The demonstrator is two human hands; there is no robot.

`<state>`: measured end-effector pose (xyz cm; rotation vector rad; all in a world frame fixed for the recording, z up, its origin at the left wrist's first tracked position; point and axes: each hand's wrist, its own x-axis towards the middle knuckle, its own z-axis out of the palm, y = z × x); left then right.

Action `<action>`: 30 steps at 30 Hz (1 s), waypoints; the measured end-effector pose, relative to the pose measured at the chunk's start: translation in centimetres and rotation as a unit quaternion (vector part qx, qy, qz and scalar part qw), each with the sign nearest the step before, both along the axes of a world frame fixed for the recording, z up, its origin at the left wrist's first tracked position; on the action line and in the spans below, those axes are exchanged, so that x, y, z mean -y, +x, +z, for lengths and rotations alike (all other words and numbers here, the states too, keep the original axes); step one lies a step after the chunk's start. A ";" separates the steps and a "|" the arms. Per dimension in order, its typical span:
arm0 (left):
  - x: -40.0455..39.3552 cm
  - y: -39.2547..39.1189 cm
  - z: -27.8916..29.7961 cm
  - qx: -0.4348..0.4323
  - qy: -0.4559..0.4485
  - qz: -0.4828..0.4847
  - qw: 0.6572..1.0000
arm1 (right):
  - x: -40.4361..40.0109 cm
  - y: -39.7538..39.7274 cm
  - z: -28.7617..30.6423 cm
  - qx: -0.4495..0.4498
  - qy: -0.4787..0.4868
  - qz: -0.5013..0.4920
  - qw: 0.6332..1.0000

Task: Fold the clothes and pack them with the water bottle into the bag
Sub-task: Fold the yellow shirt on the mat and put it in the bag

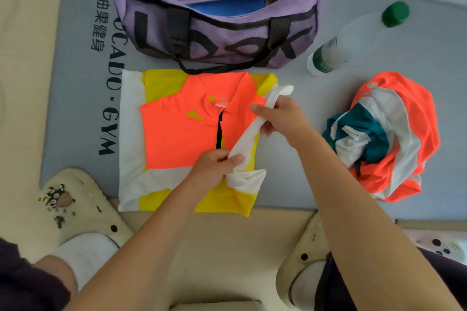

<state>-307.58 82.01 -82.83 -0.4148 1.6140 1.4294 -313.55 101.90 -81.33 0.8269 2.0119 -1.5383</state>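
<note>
A: Surface?
B: Grey gym mat (83, 78) on a pale beige floor (25, 58). Black print along the mat's left edge: Chinese characters, then "GYM"; the word before it is partly hidden by the bag.

A: Bag?
B: Lilac fabric duffel bag (227, 30) at the mat's far edge, zip open, something blue inside. Large black letters on its side, "LOOK" as far as readable.

A: Clothes?
B: Orange, yellow and white zip-neck shirt (177, 134) lies flat at the near edge. Left hand (214, 166) and right hand (280, 116) each grip its white sleeve (249, 139), fingers curled round it. Crumpled orange, white and teal garment (389, 134) towards the right edge.

A: Bottle?
B: Clear plastic water bottle with green cap (353, 38) lies right of the bag; label unreadable.
</note>
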 end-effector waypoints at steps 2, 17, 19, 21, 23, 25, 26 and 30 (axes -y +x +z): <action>3.6 -0.5 0.7 0.042 0.008 0.025 0.999 | 3.5 -1.1 0.4 -0.006 -0.023 0.045 0.999; 15.1 -2.3 -2.4 -0.050 -0.200 -0.003 0.979 | 19.0 -5.4 -3.8 0.068 0.043 0.119 0.990; 16.3 -2.2 -2.0 -0.023 -0.160 0.029 0.986 | 19.6 -5.7 -3.8 0.051 0.046 0.124 0.990; 17.7 -2.2 -1.5 -0.003 -0.152 0.047 0.987 | 20.9 -6.1 -3.5 0.027 0.018 0.120 0.992; 18.9 -2.4 -1.5 -0.018 -0.193 0.046 0.980 | 22.2 -6.1 -2.9 0.014 -0.025 0.117 0.993; 19.5 -2.5 -1.7 -0.050 -0.263 0.026 0.963 | 22.7 -6.0 -2.2 0.019 -0.069 0.125 0.990; 19.5 -2.5 -2.0 -0.066 -0.295 0.020 0.953 | 22.4 -5.8 -2.0 0.024 -0.083 0.117 0.989; 18.7 -2.0 -2.9 -0.124 -0.345 0.038 0.930 | 17.0 -3.5 -1.8 -0.048 0.052 0.018 0.997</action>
